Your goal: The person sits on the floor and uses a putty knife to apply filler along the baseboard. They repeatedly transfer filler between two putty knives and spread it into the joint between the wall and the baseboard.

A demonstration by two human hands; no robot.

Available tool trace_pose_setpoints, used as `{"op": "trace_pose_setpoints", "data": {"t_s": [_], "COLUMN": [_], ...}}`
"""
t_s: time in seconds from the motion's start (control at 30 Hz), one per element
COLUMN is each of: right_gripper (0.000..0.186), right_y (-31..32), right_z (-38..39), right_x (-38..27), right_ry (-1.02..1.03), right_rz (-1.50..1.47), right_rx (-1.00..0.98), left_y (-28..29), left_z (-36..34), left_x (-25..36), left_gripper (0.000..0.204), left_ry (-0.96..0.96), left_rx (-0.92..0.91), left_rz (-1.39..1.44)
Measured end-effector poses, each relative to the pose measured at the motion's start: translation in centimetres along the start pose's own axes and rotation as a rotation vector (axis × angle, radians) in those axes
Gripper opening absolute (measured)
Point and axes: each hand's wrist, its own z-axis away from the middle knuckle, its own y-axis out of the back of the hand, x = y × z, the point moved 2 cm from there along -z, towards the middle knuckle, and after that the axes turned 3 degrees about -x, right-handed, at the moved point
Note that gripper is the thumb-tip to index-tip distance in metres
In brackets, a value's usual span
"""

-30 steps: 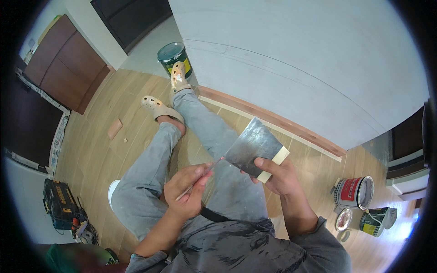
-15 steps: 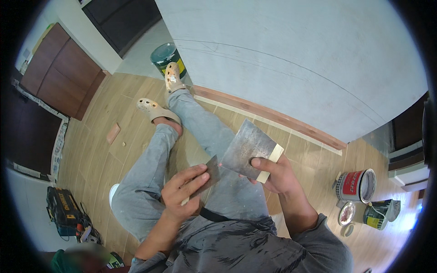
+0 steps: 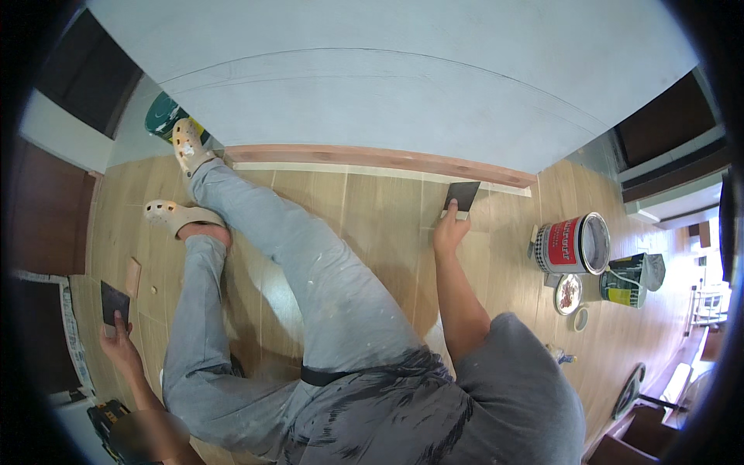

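My right hand [image 3: 449, 231] reaches out over the floor and grips a flat, square putty scraper [image 3: 463, 194] by its pale edge strip. The dark blade points toward the wooden baseboard [image 3: 372, 156]; whether it touches cannot be told. Out at the far left, my left hand [image 3: 120, 350] holds a second dark putty scraper [image 3: 115, 304], blade upright, with a finger laid along it. Both blades look bare at this distance.
A pale wall [image 3: 387, 85] with a curved pencil-like line rises ahead. On the right stand an open red-labelled can [image 3: 564, 245], its lid [image 3: 568, 294], a tape roll [image 3: 581, 319] and a green can [image 3: 625, 280]. A green bucket [image 3: 163, 116] stands beyond my clogs; a wood offcut [image 3: 133, 277] lies left.
My hands have moved far apart from in front of my body, each still with its scraper: the right toward the baseboard, the left far out to the side. The view has turned rightward.
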Motion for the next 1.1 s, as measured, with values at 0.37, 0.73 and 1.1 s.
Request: {"op": "trace_pose_setpoints", "data": {"t_s": [0.37, 0.73, 1.1], "right_gripper": [0.037, 0.042, 0.057], "right_y": [-1.6, -4.2, -9.3], "right_z": [-3.9, -4.1, -1.5], "right_x": [2.6, 1.9, 0.5], "right_ry": [-0.114, 0.02, -0.019], "right_rz": [0.353, 0.504, 0.508], "right_rx": [0.143, 0.095, 0.141], "left_y": [-1.8, -1.4, -1.8], "left_z": [0.4, 1.7, 2.5], "left_x": [-2.6, -1.9, -0.7], "left_gripper": [0.031, 0.029, 0.03], "left_ry": [0.018, 0.052, 0.032], "left_rx": [-0.043, -0.022, -0.023], "left_rz": [-0.066, -0.05, -0.082]}}
